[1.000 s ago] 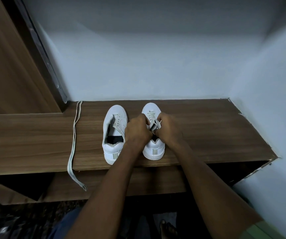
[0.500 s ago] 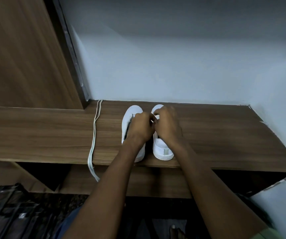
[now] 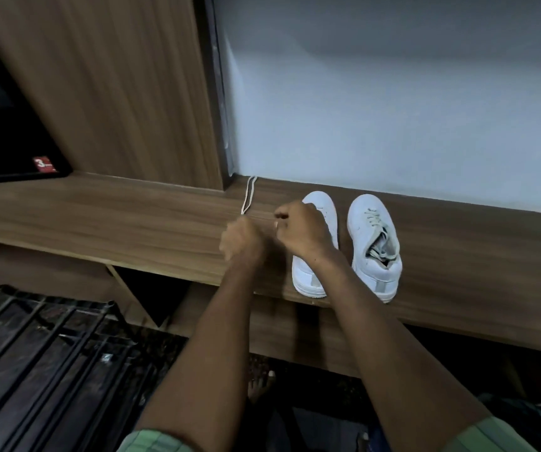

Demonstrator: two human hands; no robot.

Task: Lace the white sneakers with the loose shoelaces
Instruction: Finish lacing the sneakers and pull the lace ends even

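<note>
Two white sneakers stand side by side on a wooden shelf [image 3: 458, 256], toes to the wall. The right sneaker [image 3: 373, 243] has a lace through its eyelets. My right hand [image 3: 298, 230] hovers with curled fingers over the left sneaker [image 3: 319, 207] and hides its middle. Whether that hand pinches anything is unclear. A loose shoelace [image 3: 249, 194] lies doubled on the shelf to the left of the sneakers. Its near part runs into my left hand [image 3: 239, 239], which grips it in a fist.
A wooden panel [image 3: 116, 93] rises at the left, with a dark screen [image 3: 8, 141] beside it. The pale wall [image 3: 393, 109] backs the shelf. Black metal bars [image 3: 50, 353] lie below at the left, and a bare foot [image 3: 259, 386] stands under the shelf.
Both hands have left the right sneaker's laces and moved left. My left hand has taken hold of the loose shoelace. The view has swung left.
</note>
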